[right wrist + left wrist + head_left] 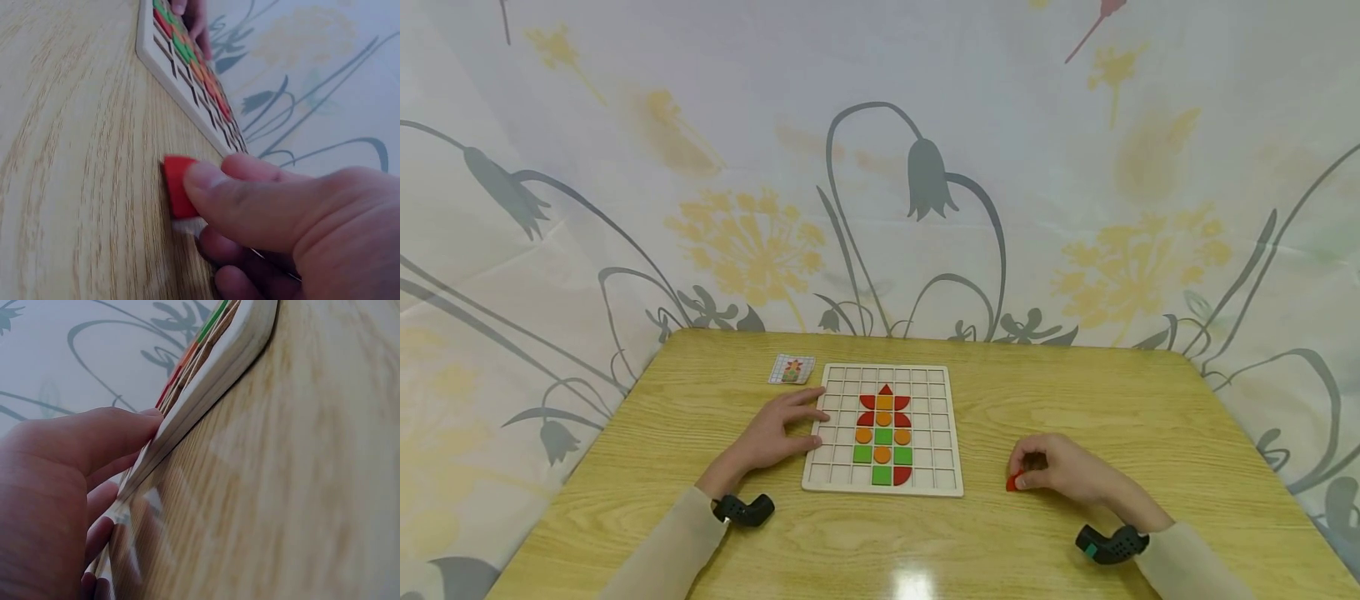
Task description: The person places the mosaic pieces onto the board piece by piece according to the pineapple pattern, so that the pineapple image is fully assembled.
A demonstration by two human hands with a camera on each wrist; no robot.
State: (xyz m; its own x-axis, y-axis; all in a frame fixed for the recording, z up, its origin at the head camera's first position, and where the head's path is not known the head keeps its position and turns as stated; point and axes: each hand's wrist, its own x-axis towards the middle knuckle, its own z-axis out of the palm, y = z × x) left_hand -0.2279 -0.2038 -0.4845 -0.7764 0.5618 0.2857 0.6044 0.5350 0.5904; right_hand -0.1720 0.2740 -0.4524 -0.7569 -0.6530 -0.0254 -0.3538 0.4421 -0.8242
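Observation:
A white square grid board lies on the table, its middle cells filled with red, orange and green pieces. My left hand rests at the board's left edge, fingers spread and fingertips touching the rim. In the left wrist view the thumb lies against the board's side. To the right of the board, my right hand pinches a red piece between thumb and fingers, just above the tabletop. Its full outline is partly hidden by the thumb. At the board's lower end, a red quarter-round piece sits beside a green square.
A small pattern card with a coloured figure on a grid lies behind the left hand, near the board's upper left corner. The wooden table ends at a curtain printed with flowers. Each wrist carries a black camera band.

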